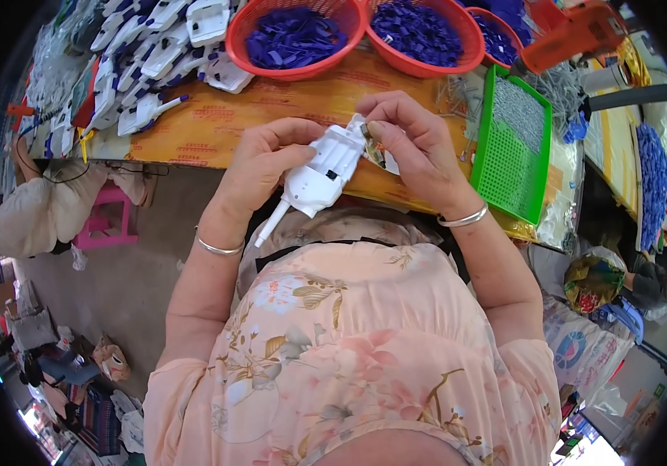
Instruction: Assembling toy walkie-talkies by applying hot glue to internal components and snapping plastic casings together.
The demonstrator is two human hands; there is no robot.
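Observation:
A white plastic housing (pixel 314 186) with a long thin stem is held tilted above the near edge of the table, its open, ribbed inside facing up. A small black part (pixel 331 174) sits within it. My left hand (pixel 267 159) is closed on the housing's left side, fingers and thumb along its edge. At the far end of the housing, my right hand (pixel 415 147) pinches with thumb and forefinger. What lies between those fingertips is too small and partly hidden to name; a bit of metallic colour shows there.
Red baskets of blue plastic pieces (pixel 294 37) stand at the back. White housings (pixel 147 66) are piled back left. On the right lie a green tray of small metal parts (pixel 513 140) and an orange power tool (pixel 574 39). Another person (pixel 26 213) sits left, near a pink stool (pixel 108 217).

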